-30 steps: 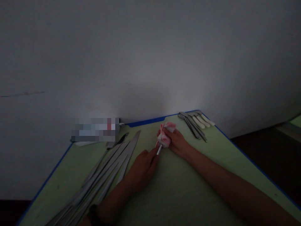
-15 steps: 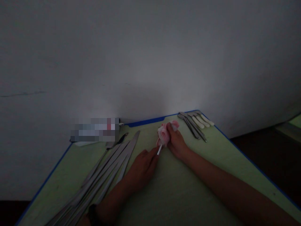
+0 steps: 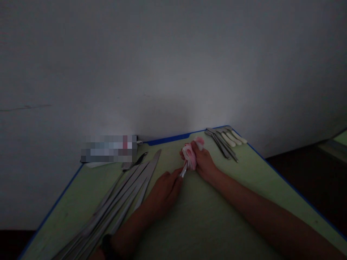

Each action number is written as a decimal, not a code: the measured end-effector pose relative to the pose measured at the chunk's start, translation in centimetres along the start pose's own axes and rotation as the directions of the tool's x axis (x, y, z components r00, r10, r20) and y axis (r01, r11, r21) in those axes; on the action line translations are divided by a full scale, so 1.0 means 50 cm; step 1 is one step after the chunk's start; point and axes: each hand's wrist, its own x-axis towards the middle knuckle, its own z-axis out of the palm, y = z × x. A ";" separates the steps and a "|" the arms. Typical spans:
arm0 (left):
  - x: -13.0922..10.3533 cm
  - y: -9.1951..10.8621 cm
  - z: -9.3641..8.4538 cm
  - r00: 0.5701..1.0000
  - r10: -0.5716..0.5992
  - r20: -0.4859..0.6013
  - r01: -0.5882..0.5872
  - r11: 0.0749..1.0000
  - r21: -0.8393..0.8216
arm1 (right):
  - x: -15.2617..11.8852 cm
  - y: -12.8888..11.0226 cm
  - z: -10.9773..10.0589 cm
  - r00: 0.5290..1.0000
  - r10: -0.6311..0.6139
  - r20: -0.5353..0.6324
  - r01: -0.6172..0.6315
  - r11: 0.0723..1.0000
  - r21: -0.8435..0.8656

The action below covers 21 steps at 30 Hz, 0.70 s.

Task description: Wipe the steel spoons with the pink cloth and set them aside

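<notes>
My left hand [image 3: 167, 189] is closed on a slim metal utensil [image 3: 183, 170], whose far end goes into a pink and white cloth [image 3: 190, 157]. The cloth is bunched in my right hand [image 3: 202, 160], its fingers wrapped round it, and a loose part sticks up past the thumb. What part of the utensil lies under the cloth is hidden. Left of my left hand, several long metal knives [image 3: 121, 191] lie fanned out beside a spoon [image 3: 127, 166].
Metal utensils [image 3: 219, 144] and white-handled ones [image 3: 229, 139] lie at the table's back right corner. A blurred packet [image 3: 108, 148] stands at the back left. The green table [image 3: 206, 224] has a blue edge and meets a grey wall.
The cloth has shifted slightly in my right hand, and its loose upper part looks smaller. More of the utensil shows near my left fingers. Both hands remain in nearly the same place.
</notes>
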 end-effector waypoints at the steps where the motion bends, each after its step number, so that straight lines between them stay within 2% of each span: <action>1: 0.001 0.000 0.000 1.000 -0.006 0.000 0.006 1.000 0.001 | -0.001 0.000 0.000 1.000 0.001 -0.005 -0.001 1.000 -0.016; 8: -0.001 -0.007 0.006 0.999 -0.032 0.000 0.032 0.998 0.062 | 0.006 0.004 0.000 0.985 -0.074 -0.153 0.080 0.996 0.038; 17: -0.002 0.003 0.000 1.000 -0.017 0.015 0.016 0.999 0.051 | 0.013 0.007 -0.008 0.997 -0.044 -0.070 0.051 0.995 0.091; 21: -0.003 0.000 0.002 1.000 -0.004 0.006 0.003 0.997 0.075 | 0.011 0.007 -0.006 0.997 -0.069 -0.039 0.072 0.993 0.092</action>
